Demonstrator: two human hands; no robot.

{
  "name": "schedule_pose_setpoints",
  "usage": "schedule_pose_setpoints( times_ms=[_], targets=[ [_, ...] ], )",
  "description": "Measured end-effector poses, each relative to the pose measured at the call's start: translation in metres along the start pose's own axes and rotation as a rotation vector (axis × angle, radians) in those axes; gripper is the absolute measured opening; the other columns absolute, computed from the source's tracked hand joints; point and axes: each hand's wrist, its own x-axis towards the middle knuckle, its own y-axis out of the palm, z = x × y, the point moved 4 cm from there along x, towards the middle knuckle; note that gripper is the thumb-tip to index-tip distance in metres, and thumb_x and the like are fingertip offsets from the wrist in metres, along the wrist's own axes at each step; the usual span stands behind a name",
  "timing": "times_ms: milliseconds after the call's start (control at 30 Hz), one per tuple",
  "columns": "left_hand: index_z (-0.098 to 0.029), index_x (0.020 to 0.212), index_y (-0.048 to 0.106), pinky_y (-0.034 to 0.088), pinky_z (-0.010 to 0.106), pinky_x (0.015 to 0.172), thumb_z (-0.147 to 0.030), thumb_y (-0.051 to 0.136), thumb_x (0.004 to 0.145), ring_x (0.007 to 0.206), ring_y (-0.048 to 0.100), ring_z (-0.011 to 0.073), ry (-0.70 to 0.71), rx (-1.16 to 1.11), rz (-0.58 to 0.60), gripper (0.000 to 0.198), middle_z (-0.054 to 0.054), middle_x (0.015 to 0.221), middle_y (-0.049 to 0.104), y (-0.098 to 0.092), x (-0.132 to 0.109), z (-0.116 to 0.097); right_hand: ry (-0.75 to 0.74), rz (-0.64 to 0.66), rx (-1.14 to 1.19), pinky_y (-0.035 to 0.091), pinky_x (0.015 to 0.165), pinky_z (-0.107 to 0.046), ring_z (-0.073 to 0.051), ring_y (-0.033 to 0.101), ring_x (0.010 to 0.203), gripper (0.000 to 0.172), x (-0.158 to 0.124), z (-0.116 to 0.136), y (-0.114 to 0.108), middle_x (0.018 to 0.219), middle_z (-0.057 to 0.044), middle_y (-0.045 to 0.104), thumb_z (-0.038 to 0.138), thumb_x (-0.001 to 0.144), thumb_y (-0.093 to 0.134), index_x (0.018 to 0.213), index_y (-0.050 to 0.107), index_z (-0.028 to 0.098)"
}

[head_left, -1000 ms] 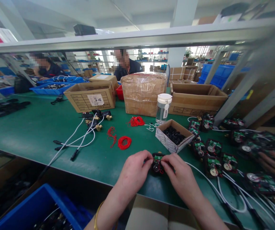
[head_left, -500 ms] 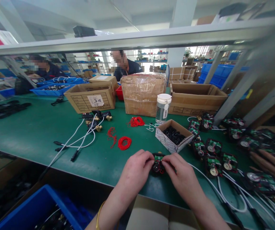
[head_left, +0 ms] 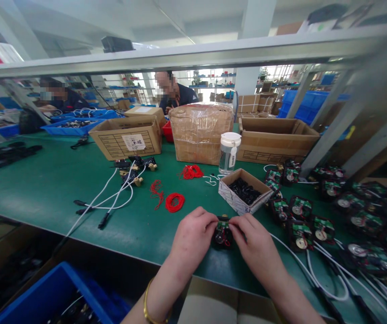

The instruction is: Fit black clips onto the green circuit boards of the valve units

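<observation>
A small black housing with a green circuit board and red wires (head_left: pixel 223 235) lies on the bench in front of me. My left hand (head_left: pixel 195 231) pinches its upper left side with thumb and forefinger. From the upper right, my right hand (head_left: pixel 252 234) closes thumb and fingertips on the same unit. The fingertips hide what exactly they grip on the board. Just beyond it sits a small open carton of black parts (head_left: pixel 245 191). A coil of red wire (head_left: pixel 175 202) lies to the left of my hands.
Several similar housings with boards (head_left: pixel 301 234) and white cables crowd the right side. At left lie black-ended white cables with brass fittings (head_left: pixel 126 182). A clear cup (head_left: pixel 229 153) and cardboard boxes (head_left: pixel 202 135) line the back. A blue bin (head_left: pixel 61 288) stands below the front edge.
Another person's hand at the far right has left the view, uncovering more housings. My fingers have shifted slightly upward on the unit.
</observation>
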Motion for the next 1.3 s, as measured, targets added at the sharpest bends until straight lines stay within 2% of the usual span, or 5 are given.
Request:
schedule_pose_setpoints(
  times_ms=[300,633,967,1167,1300],
  targets=[
    [-0.023,0.092,0.078,0.053,0.032,0.080,-0.016,0.070,0.093,0.086,0.068,0.0189,0.107,0.083,-0.094,0.011,0.002,0.090,0.071,0.004,-0.002,0.001,-0.023,-0.045,-0.096,0.044,0.080,-0.037,-0.024,0.058,0.087,0.020,0.002,0.001,0.002,0.094,-0.004,0.057,0.024,0.112,0.041,0.104,0.059,0.021],
    [-0.023,0.095,0.078,0.053,0.028,0.082,-0.010,0.070,0.090,0.088,0.070,0.0170,-0.039,-0.135,-0.071,0.016,0.000,0.090,0.073,0.002,0.001,0.005,-0.002,-0.032,-0.083,0.044,0.082,-0.037,-0.025,0.058,0.090,0.015,0.007,0.001,0.001,0.095,-0.005,0.058,0.019,0.108,0.044,0.102,0.058,0.021],
    [-0.023,0.090,0.079,0.050,0.027,0.080,-0.010,0.067,0.088,0.084,0.068,0.0156,-0.131,-0.223,-0.052,0.018,-0.001,0.086,0.073,0.003,0.003,0.009,0.156,-0.024,0.125,0.048,0.075,-0.033,-0.023,0.060,0.084,0.013,0.008,-0.006,0.001,0.095,-0.004,0.059,0.025,0.100,0.053,0.101,0.065,0.022],
    [-0.025,0.087,0.079,0.049,0.028,0.078,-0.017,0.068,0.089,0.082,0.068,0.0161,-0.160,-0.230,-0.046,0.014,-0.001,0.084,0.072,0.004,0.005,0.010,0.213,-0.057,0.207,0.049,0.076,-0.034,-0.024,0.062,0.088,0.023,0.008,-0.013,0.000,0.095,-0.006,0.065,0.033,0.102,0.049,0.097,0.068,0.022],
    [-0.024,0.084,0.078,0.049,0.028,0.077,-0.015,0.068,0.087,0.080,0.067,0.0155,-0.167,-0.232,-0.055,0.013,-0.001,0.081,0.071,0.005,0.006,0.009,0.281,-0.056,0.223,0.048,0.068,-0.033,-0.023,0.060,0.078,0.022,0.009,-0.019,0.003,0.089,-0.005,0.066,0.036,0.097,0.055,0.094,0.070,0.021]
  ],
)
